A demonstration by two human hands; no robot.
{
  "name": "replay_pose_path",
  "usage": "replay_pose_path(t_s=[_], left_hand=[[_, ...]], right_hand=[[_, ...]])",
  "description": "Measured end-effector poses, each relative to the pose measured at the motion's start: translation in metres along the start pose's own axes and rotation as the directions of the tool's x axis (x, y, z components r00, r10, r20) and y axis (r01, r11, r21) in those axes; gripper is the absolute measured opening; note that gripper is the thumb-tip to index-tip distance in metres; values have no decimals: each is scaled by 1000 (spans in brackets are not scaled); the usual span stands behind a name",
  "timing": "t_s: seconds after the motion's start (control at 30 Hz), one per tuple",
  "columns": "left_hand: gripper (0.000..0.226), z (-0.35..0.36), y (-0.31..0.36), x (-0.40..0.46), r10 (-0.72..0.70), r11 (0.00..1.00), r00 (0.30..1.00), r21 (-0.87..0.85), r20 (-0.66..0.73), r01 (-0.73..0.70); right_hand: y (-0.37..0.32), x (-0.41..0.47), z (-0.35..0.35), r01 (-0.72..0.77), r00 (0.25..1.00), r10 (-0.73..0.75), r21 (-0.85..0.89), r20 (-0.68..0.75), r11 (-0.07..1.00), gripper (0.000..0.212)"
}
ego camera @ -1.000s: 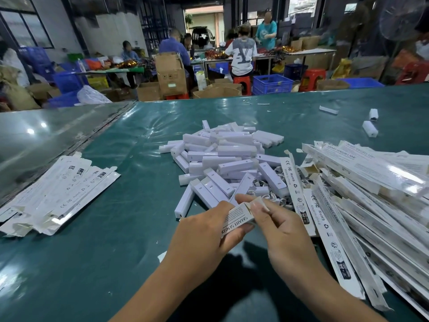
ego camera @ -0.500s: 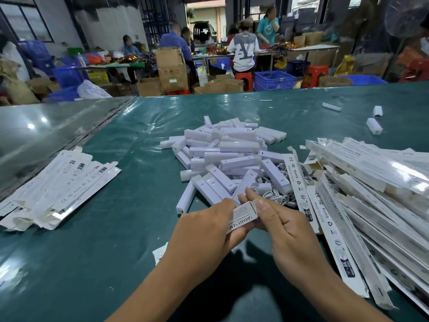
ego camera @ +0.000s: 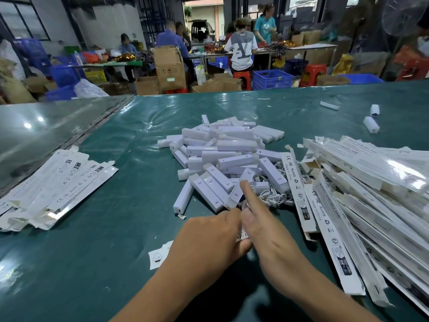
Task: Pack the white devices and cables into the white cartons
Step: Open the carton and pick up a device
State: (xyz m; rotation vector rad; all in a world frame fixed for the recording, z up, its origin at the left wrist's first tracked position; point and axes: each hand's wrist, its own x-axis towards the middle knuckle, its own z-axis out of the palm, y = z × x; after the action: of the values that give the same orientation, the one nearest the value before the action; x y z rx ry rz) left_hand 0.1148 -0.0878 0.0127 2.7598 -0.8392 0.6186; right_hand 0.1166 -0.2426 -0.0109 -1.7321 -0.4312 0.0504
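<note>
Nearest the camera, two hands meet over the green counter (ego camera: 97, 240). The left hand (ego camera: 209, 242) curls round one white carton (ego camera: 241, 237), nearly hidden beneath it; a white flap (ego camera: 159, 255) pokes out to its left, probably the same carton's end. The right hand (ego camera: 262, 226) has let go of that carton since half a second ago: its forefinger (ego camera: 247, 194) now stretches forward and touches a white device (ego camera: 239, 188) at the near edge of the pile, while the other fingers stay loosely bent, holding nothing.

Beyond lies one heap of white devices (ego camera: 222, 147), several dozen, too tangled to count, with a knot of white cables (ego camera: 271, 196) at its right foot. To the right sprawls one stack of long cartons (ego camera: 362, 189), to the left a second, flatter stack (ego camera: 58, 184). Three stray white pieces (ego camera: 371, 124) lie farther back on the right.

The counter is covered in shiny green sheeting. Behind it is a workshop where about five people (ego camera: 240, 49) work at tables among brown boxes (ego camera: 169, 66), blue crates (ego camera: 272, 79) and red stools (ego camera: 313, 72).
</note>
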Motion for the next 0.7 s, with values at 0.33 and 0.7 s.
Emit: replay_pose_path(t_s=[0.33,0.7], left_hand=[[43,-10,-18,2,86,995,950,80,-301,-64],[27,-11,-26,1,-577,-133,809,-990,113,44]], right_hand=[[-1,10,3,-81,934,135,173,-330,982,35],[-24,16,-1,-181,973,157,-134,-171,974,33]])
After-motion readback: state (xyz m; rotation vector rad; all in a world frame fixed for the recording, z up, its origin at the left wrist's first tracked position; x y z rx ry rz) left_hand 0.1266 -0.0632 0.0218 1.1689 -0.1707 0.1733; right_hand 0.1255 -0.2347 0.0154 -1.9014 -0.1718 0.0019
